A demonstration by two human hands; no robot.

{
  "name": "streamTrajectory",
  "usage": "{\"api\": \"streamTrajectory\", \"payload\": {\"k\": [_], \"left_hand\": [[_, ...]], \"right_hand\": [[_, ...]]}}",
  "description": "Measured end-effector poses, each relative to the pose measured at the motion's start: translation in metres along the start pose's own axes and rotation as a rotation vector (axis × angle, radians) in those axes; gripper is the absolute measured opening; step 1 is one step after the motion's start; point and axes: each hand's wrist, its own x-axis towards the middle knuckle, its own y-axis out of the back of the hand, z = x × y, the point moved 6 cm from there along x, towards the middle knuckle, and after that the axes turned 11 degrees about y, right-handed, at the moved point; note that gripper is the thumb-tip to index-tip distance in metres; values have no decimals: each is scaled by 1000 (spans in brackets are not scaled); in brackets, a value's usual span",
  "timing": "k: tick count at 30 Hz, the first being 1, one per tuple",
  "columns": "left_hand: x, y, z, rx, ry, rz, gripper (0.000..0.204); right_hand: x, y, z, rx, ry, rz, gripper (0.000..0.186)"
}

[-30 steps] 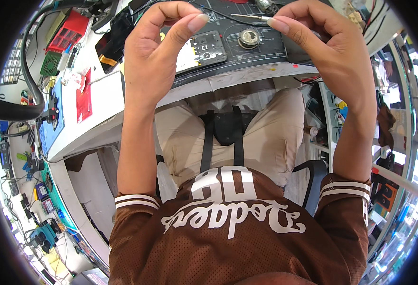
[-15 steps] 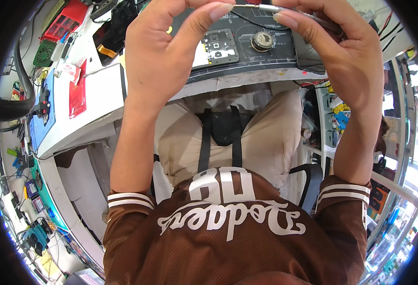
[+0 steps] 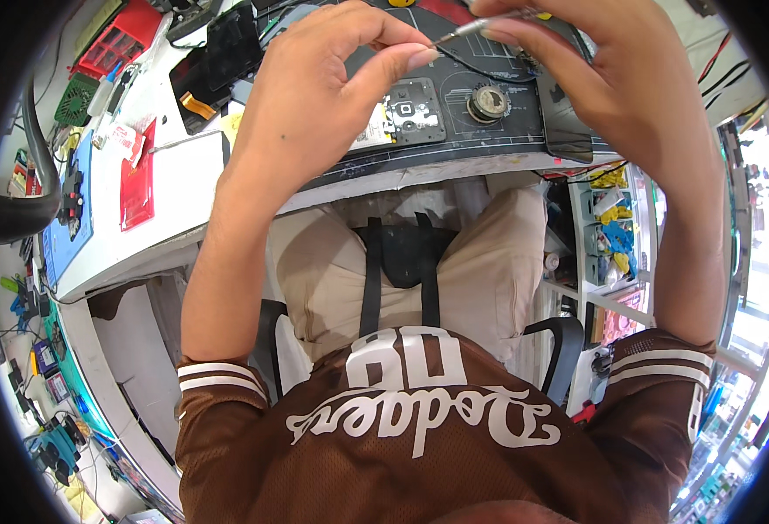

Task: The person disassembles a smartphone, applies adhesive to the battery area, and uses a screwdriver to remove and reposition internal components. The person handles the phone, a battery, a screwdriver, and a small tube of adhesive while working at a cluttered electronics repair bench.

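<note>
My right hand (image 3: pixel 607 74), at the upper right, grips a slim silver screwdriver (image 3: pixel 470 30) between thumb and fingers. Its thin shaft slants down to the left. At the tip, my left hand (image 3: pixel 323 105) has thumb and forefinger pinched together; whatever lies between them is too small to make out. Below the hands, an opened phone (image 3: pixel 416 110) with its inner plate showing lies on a dark work mat (image 3: pixel 480 144). A small round metal tin (image 3: pixel 488 104) stands to the right of it. Under my right hand is a dark phone or screen (image 3: pixel 566 131), partly covered.
On the white desk to the left lie a red packet (image 3: pixel 138 188), black phone parts with an orange flex cable (image 3: pixel 198 106) and a blue mat (image 3: pixel 68 218). A red parts box (image 3: pixel 115 42) is farther back. A black cable (image 3: pixel 489 75) crosses the work mat.
The screwdriver has tilted, its tip now lower than its handle. My right hand has shifted right and the left hand slightly down. The whole view has moved a little.
</note>
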Motion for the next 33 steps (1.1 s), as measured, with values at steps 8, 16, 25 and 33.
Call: {"api": "streamTrajectory", "payload": {"k": [8,16,25,33], "left_hand": [[13,19,-6,194,-138,28,15],[-4,-8,-20,292,-159,57,18],[32,1,-10,209,111,-58,20],[24,-10,-13,318,-112,-91,19]], "right_hand": [[44,-8,4,-46,185,-153,11],[21,-31,-1,41,107,-178,12],[54,1,21,68,70,-346,14],[51,-20,27,228,-240,-677,15]]}}
